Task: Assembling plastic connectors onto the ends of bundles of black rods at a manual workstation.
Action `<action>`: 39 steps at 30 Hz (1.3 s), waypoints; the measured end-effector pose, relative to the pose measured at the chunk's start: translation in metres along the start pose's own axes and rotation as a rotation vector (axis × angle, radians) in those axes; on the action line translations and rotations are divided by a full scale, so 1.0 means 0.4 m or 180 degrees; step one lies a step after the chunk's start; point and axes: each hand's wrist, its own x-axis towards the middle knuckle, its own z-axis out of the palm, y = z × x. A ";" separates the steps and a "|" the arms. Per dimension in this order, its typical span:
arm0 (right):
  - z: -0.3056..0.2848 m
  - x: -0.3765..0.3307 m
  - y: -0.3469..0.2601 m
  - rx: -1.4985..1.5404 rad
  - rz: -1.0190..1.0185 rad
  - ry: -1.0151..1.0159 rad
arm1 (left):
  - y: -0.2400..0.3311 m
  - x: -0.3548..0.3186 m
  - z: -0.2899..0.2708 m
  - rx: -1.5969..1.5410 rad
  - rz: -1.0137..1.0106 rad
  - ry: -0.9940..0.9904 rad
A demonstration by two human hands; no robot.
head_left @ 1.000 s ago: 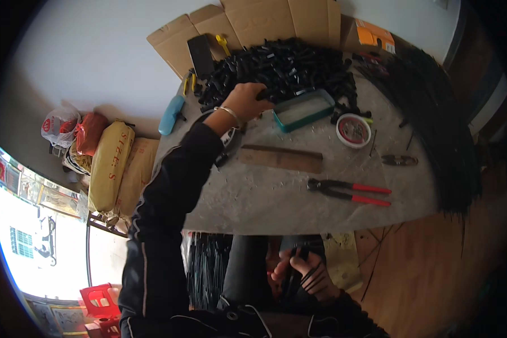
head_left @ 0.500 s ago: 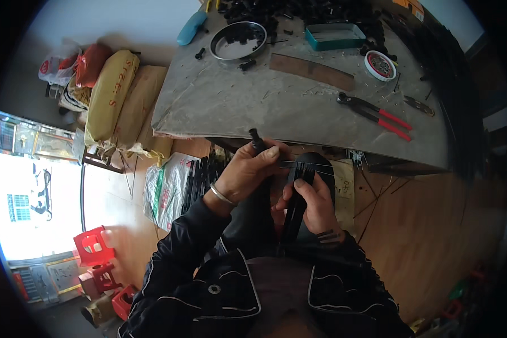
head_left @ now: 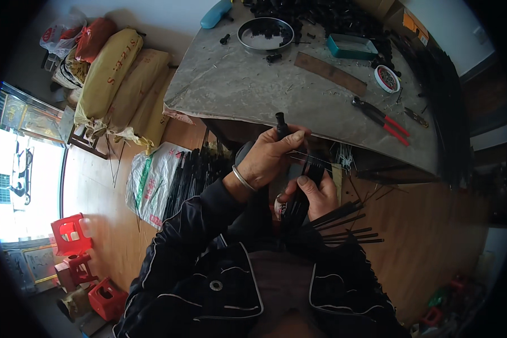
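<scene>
The left hand [head_left: 263, 160] holds 1 black tubular piece [head_left: 281, 125] upright; just beside it, the right hand [head_left: 320, 197] grips a bundle of black strips [head_left: 296, 208]. Beyond both hands, red-handled pincers [head_left: 374, 114] and a teal tray [head_left: 352, 54] lie on the gray table [head_left: 236, 84]; 3 red stools [head_left: 73, 248] stand well left.

Lower part of black tube [head_left: 281, 125] hidden in left hand [head_left: 263, 155]. Thin wire [head_left: 316, 158] between hands: ends too fine to trace. Black rods [head_left: 296, 213] partly covered by right hand [head_left: 320, 196], lower ends lost against dark jacket [head_left: 214, 267]. Pile of black parts [head_left: 298, 8] and blue object [head_left: 215, 16] cut off by top edge. Bits in white tub [head_left: 387, 79] too small to tell.
</scene>
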 end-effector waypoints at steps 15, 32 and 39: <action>-0.003 -0.010 -0.001 0.0137 0.0065 0.0194 | 0.009 -0.002 0.004 0.0512 0.0065 -0.0260; 0.004 0.004 0.021 0.0125 -0.0085 0.0361 | 0.009 -0.001 0.013 0.0021 0.0046 -0.0191; 0.021 0.003 0.012 0.0111 -0.0014 0.0365 | 0.013 -0.006 0.006 0.0140 0.0117 -0.0104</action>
